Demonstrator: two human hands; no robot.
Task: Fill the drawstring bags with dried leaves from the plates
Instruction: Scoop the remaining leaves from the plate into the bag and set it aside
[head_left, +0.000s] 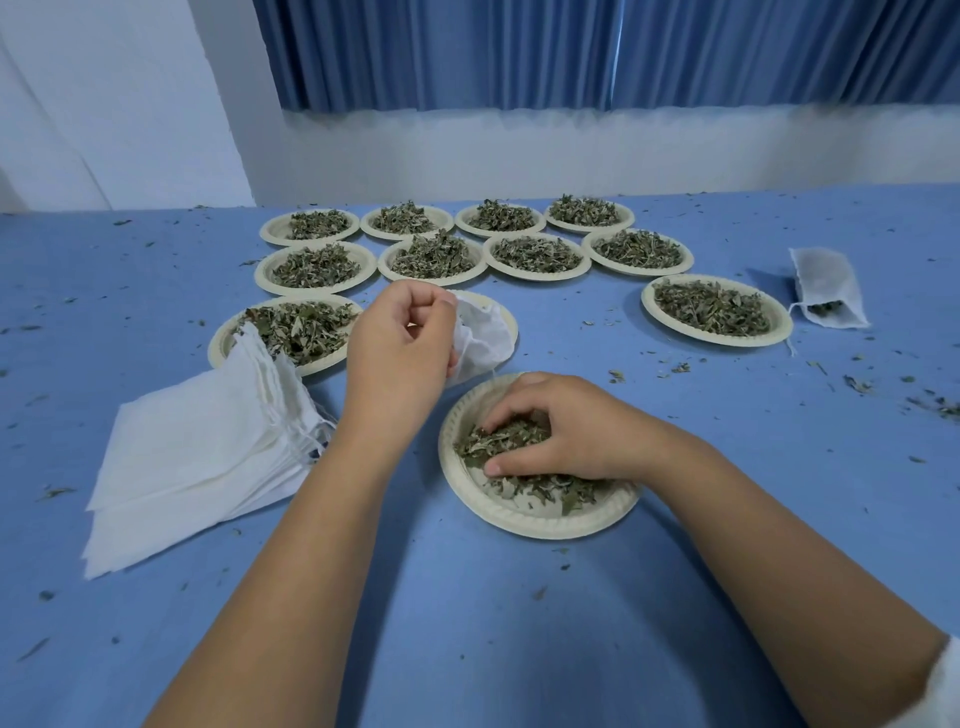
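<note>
Far left: a fanned stack of flat white bags (208, 452), soft woven fabric with strings trailing, lay on the blue surface (467, 649), its far corner overlapping a cream paper plate (221, 345) heaped with leaves. Just right of that the left hand (400, 338) was raised, fingers curled, pinching the mouth of a limp white drawstring bag (485, 332). The bag hung at the hand's right side, beyond the near plate (524, 519). That plate, round with a fluted rim, sat front and centre and held a thin layer of dried leaves (498, 441), grey-green and crumpled. The right hand (566, 431) lay palm-down on it, fingers and thumb curled round a clump of those leaves. Behind stood two rows of four like plates (540, 275), all piled. Further right came one more full plate (722, 339), then a flat white pouch (826, 275) with leaves dark at its near end. Leaf crumbs speckled the surface.
</note>
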